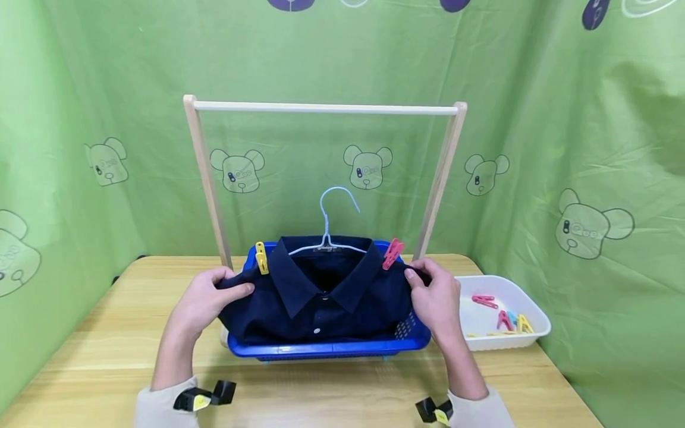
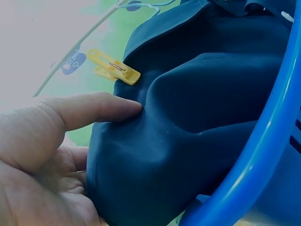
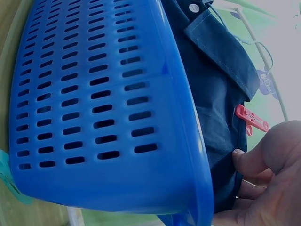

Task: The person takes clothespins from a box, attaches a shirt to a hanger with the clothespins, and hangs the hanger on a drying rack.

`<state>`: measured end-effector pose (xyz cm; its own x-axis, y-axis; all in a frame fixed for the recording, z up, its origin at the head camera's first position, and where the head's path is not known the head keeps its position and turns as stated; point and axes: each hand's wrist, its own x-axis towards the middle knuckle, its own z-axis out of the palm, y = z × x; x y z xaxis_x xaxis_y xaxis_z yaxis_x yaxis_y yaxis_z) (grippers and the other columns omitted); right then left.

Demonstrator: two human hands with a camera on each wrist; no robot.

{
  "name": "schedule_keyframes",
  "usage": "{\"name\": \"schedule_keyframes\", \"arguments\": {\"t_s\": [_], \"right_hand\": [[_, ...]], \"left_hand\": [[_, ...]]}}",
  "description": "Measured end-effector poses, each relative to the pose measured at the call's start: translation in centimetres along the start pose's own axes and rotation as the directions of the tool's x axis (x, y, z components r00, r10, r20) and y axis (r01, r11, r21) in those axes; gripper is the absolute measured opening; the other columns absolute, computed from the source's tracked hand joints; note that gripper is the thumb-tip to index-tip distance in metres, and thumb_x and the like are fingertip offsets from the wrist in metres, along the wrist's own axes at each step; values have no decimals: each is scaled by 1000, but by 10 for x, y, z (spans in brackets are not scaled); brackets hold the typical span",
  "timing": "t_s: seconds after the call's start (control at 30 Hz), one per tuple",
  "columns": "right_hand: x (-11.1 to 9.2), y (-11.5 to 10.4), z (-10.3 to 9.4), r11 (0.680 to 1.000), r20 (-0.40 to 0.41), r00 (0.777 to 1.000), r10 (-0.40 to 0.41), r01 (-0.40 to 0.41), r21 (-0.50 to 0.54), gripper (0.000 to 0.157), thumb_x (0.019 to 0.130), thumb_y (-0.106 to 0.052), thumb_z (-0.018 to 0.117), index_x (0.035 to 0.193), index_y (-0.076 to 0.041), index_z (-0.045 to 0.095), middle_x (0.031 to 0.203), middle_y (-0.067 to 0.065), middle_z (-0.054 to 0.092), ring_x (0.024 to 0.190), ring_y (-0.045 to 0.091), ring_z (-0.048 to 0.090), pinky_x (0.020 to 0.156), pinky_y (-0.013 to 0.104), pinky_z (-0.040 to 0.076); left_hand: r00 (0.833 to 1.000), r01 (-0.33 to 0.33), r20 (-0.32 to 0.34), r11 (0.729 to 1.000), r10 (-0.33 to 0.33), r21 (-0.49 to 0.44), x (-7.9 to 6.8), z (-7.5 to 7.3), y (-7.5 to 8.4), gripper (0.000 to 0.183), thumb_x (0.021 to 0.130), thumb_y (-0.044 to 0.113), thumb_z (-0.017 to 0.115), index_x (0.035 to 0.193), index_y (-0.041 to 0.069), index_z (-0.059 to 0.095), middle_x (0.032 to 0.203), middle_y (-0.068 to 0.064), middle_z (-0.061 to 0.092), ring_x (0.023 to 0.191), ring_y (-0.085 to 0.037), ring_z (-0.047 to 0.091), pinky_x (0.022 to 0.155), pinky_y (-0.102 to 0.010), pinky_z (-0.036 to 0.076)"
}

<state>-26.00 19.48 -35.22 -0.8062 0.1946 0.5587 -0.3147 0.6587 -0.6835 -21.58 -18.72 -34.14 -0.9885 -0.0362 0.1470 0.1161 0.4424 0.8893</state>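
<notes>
A dark navy collared shirt lies in the blue basket, its collar upright and facing me. Inside the collar sits a pale wire hanger, its hook rising above the shirt. My left hand pinches the shirt's left shoulder, thumb on top and fingers behind the cloth. At the opposite shoulder my right hand grips the fabric the same way. A yellow clothespin is clipped on the left shoulder, and a red clothespin on the right one, each just inward of a hand.
Behind the basket stands a wooden rack with a white crossbar. A white tray holding several coloured clothespins is at the right on the wooden table. Green curtains enclose the back and sides.
</notes>
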Motion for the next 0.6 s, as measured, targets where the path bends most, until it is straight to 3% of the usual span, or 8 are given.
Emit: {"name": "schedule_keyframes", "arguments": {"t_s": [0.37,0.6], "right_hand": [[2,0,-3,1000,-49,999,-8,9,14,5,87,-10,67,91,-9,70,93,10,70,93,28,63,85,42,44],[3,0,-6,1000,-83,997,-6,8,22,5,86,-10,68,90,-8,70,91,10,70,91,29,64,83,41,45]], "left_hand": [[999,-38,-7,993,39,111,-5,-5,6,35,86,38,69,97,6,63,97,-9,61,89,-22,54,78,-34,44],[1000,-24,19,983,21,183,-10,-13,11,49,88,46,63,115,5,59,122,-17,57,117,-34,48,95,-51,38]]}}
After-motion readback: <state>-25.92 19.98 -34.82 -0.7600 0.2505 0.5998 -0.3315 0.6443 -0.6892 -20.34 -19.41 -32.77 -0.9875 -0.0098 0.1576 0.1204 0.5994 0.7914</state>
